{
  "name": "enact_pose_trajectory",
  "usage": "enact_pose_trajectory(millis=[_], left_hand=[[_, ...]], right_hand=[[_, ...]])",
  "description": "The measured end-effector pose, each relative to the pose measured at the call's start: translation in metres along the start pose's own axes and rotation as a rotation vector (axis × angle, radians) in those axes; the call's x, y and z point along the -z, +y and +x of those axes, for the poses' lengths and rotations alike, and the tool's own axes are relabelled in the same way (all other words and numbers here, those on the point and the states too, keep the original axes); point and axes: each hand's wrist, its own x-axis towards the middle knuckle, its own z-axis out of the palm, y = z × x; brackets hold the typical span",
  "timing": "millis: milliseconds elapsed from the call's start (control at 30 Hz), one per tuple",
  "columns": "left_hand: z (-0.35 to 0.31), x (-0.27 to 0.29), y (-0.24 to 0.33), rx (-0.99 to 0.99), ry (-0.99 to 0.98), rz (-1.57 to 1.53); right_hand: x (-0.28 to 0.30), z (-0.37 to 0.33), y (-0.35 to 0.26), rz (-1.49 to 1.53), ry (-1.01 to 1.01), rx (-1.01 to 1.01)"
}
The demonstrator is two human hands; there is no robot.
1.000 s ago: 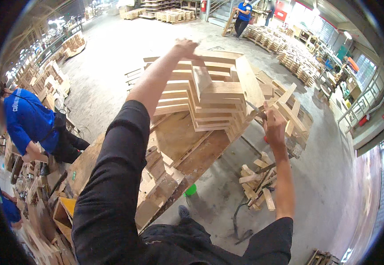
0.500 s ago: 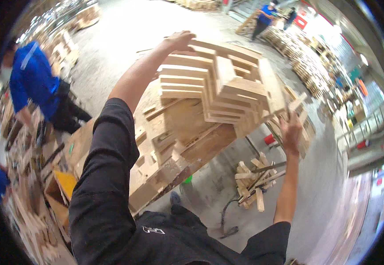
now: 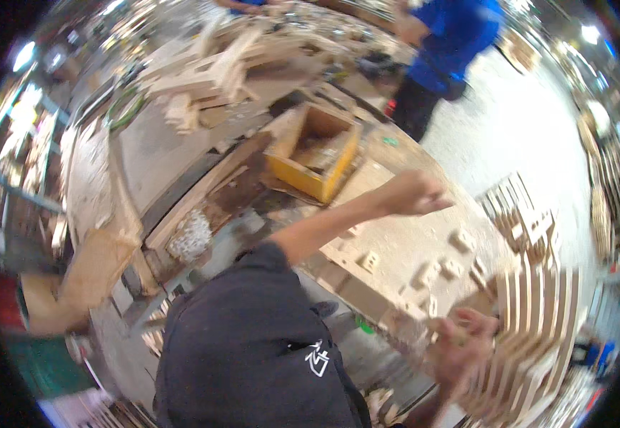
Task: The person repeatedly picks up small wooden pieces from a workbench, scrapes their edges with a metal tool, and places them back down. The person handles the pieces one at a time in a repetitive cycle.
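My left hand (image 3: pixel 417 192) is over the plywood-topped workbench (image 3: pixel 402 203), its fingers curled in and slightly blurred. Whether anything is inside it is hidden. My right hand (image 3: pixel 461 346) is smeared by motion beside a stack of slatted wooden frames (image 3: pixel 531 307), so its fingers cannot be read. Several small wooden blocks with holes lie on the bench between my hands, one being a pale block (image 3: pixel 369 262) near the front edge. Beyond my left forearm is an open yellow-sided wooden box (image 3: pixel 324 153) with loose contents too small to name.
A person in a blue shirt (image 3: pixel 452 43) stands across the bench. Scrap wood strips (image 3: pixel 217 68) are heaped at the far left. A brown cardboard sheet (image 3: pixel 103 260) lies to the left, and more slatted pieces (image 3: pixel 510 200) stand past the bench's right end.
The view has swung left. My left hand has come off the slatted frames and moved over the bench toward the yellow box. My right hand has left the frames' right end and come nearer.
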Motion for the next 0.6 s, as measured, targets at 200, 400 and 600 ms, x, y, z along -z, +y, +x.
enact_pose_trajectory(millis=[200,400,600], left_hand=[[-0.261,0.166,-0.031,0.587,0.505,0.322],[-0.401,0.243,-0.013,1.051,0.827,0.459],[-0.42,0.28,-0.033,0.807,0.956,0.324]], right_hand=[[-0.2,0.103,-0.164,0.253,-0.429,0.397],[-0.41,0.176,-0.391,0.14,-0.398,0.999],[-0.568,0.221,-0.562,-0.149,-0.317,1.221]])
